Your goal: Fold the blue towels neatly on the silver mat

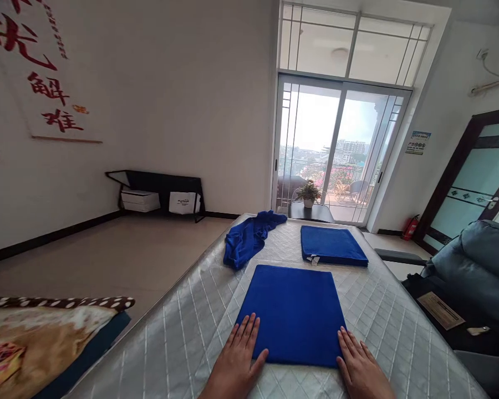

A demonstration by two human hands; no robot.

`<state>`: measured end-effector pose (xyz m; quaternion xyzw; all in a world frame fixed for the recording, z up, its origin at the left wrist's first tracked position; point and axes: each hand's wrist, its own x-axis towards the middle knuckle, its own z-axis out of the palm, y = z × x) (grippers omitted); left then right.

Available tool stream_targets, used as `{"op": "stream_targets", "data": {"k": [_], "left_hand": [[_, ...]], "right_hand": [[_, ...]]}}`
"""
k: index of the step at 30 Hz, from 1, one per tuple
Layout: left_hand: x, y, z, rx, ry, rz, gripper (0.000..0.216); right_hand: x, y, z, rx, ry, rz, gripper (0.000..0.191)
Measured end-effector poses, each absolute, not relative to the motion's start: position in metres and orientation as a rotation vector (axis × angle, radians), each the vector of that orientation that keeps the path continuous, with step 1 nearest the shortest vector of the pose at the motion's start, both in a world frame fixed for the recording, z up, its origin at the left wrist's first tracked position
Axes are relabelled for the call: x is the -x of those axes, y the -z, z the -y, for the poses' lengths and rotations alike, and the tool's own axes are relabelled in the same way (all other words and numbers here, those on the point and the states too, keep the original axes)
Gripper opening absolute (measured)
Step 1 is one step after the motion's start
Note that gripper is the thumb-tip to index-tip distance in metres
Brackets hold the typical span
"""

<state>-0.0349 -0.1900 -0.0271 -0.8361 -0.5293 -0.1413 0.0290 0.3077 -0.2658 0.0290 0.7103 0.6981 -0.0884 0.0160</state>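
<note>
A folded blue towel (pixel 294 311) lies flat on the quilted silver mattress (pixel 183 327) right in front of me. My left hand (pixel 238 357) rests open at the towel's near left corner, fingers spread and thumb on the cloth. At the near right corner my right hand (pixel 360 366) lies flat and open, its fingers along the towel's edge. Farther back sits a second folded blue towel (pixel 331 245) with a white tag. A crumpled blue towel (pixel 249 237) lies heaped at the far left of the mattress.
A patterned blanket (pixel 37 338) lies at the lower left. A dark sofa (pixel 478 266) stands to the right. Beyond the mattress are a small table with a potted plant (pixel 308 194), glass balcony doors (pixel 336 149), and a black bench (pixel 158 183) with boxes by the wall.
</note>
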Motion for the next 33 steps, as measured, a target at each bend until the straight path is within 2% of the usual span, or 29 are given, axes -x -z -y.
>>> {"op": "stream_targets", "data": {"k": [9, 17, 21, 26, 30, 33], "left_hand": [[0.036, 0.02, 0.191, 2.584, 0.371, 1.637, 0.074], [0.034, 0.016, 0.181, 2.633, 0.166, 1.752, 0.077], [-0.011, -0.01, 0.177, 2.725, 0.162, 1.733, 0.079], [-0.105, -0.038, 0.169, 3.052, 0.267, 1.354, 0.072], [-0.151, -0.035, 0.152, 3.103, 0.355, 1.275, 0.075], [-0.153, -0.025, 0.141, 3.08, 0.386, 1.277, 0.075]], "right_hand": [[-0.284, -0.07, 0.188, -2.287, 0.16, -2.246, 0.065], [-0.295, -0.015, 0.154, -2.42, 0.205, -2.197, 0.069], [-0.298, -0.007, 0.153, -2.462, 0.208, -2.238, 0.07], [-0.298, -0.015, 0.155, -2.405, 0.181, -2.236, 0.067], [-0.3, -0.017, 0.157, -2.328, 0.144, -2.219, 0.063], [-0.299, -0.017, 0.157, -2.353, 0.139, -2.217, 0.063]]}}
